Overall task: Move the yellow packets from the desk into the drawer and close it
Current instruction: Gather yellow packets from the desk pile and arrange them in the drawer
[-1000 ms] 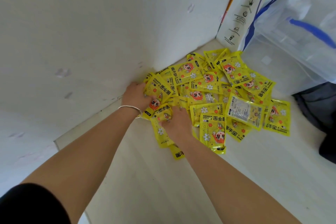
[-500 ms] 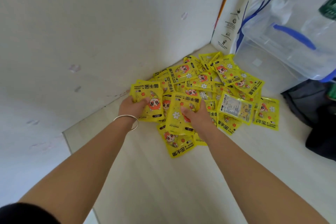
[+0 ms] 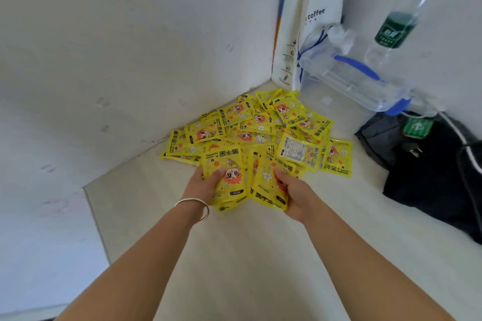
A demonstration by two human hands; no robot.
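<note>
Step in hand looks like pickup: first loads off the desk, nothing in the drawer yet as far as this view shows. Left hand (image 3: 207,185), centre frame, is clamped on a bunch of yellow packets (image 3: 226,177), thumb on top of the front one, fingers hidden underneath. Right hand (image 3: 293,190), just right of it, is closed on a second bunch (image 3: 268,185), thumb pressed on the face. The two bunches sit side by side and touch or nearly touch; can't tell whether they are clear of the desk (image 3: 260,255) or resting on it at the near edge. Rest of the pile (image 3: 260,122) is spread behind the hands, centre to upper centre, running back into the wall corner; one packet (image 3: 300,150) lies back side up at right of centre. Drawer is not in view, so its position and whether it is open are unknown. Upper right: white paper bag (image 3: 310,23), clear box with blue handle (image 3: 365,81), bottle (image 3: 396,28); black bag (image 3: 430,169) at right edge. Next move, my read: lift both bunches clear, carry them toward the body to the drawer, drop, come back. Packets are slick and loosely stacked, so the lower ones may slide out; needs firm pinch. Many trips left.
</note>
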